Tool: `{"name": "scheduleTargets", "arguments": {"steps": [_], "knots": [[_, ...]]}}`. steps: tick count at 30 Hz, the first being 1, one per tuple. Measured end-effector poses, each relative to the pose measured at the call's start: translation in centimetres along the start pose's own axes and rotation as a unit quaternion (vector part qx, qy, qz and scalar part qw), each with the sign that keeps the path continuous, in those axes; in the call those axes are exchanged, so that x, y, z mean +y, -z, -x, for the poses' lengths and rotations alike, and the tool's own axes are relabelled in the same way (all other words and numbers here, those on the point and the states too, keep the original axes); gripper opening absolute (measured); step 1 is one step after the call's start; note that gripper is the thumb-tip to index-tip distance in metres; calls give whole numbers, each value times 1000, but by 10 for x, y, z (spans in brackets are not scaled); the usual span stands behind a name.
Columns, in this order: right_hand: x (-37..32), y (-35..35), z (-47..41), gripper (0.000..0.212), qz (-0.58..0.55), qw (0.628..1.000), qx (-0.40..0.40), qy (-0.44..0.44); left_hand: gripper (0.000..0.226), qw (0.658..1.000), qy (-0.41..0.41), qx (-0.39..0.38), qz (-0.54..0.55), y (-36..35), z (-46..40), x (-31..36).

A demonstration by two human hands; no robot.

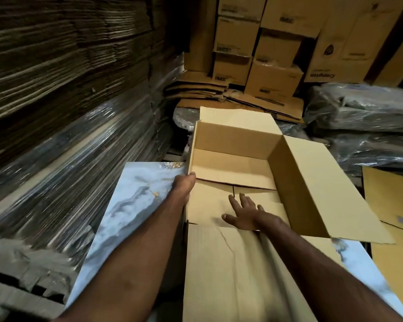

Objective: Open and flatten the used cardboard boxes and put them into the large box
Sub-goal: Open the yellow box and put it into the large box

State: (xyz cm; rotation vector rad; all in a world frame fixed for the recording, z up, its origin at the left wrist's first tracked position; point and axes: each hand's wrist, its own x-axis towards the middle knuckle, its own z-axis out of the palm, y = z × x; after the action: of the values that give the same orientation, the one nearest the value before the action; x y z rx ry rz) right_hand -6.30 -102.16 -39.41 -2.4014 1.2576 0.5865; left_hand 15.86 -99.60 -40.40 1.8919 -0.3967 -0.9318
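From the head view, the left hand (pixel 184 184) gripped the near-left rim of the large box (pixel 312 182), its fingers curled over the edge and mostly hidden behind the wall. The right hand (pixel 247 216) lay spread and flat, fingers (pixel 243 199) straight, pressing on a flattened cardboard piece (pixel 209 205) that sat inside the box, directly under the palm and just right of the left hand's grip. Ahead of the fingers the box floor showed bare; its flaps stood open on the far and right sides. A marbled tile (pixel 135 201) lay under the left forearm, and more flat cardboard (pixel 391 196) rested well to the right. The step in hand seemed to be seating a flattened piece in the box. Next would likely call for pushing it fully down, then releasing the rim to fetch another box.
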Motion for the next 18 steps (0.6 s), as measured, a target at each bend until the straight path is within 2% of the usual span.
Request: {"name": "scheduleTargets", "arguments": {"steps": [2, 5, 9, 12, 14, 16, 18], "knots": [[1, 10, -3, 83, 39, 999, -9, -4, 29, 999, -27, 4, 38, 3, 22, 10], [2, 25, -11, 87, 32, 999, -16, -22, 19, 992, -98, 15, 84, 6, 44, 21], [7, 44, -14, 98, 23, 999, 11, -39, 31, 977, -158, -11, 142, 14, 63, 39], [7, 53, -16, 84, 5, 995, 94, -39, 29, 966, -171, -38, 188, 19, 71, 61], [8, 60, -19, 76, 5, 991, 119, -61, 24, 957, -178, -53, 222, 23, 84, 77], [14, 70, -29, 78, 24, 991, 91, -91, 27, 953, -178, -67, 237, 27, 97, 89], [22, 85, -33, 86, -5, 995, 12, -97, 30, 952, -176, -62, 243, 30, 105, 98]]}}
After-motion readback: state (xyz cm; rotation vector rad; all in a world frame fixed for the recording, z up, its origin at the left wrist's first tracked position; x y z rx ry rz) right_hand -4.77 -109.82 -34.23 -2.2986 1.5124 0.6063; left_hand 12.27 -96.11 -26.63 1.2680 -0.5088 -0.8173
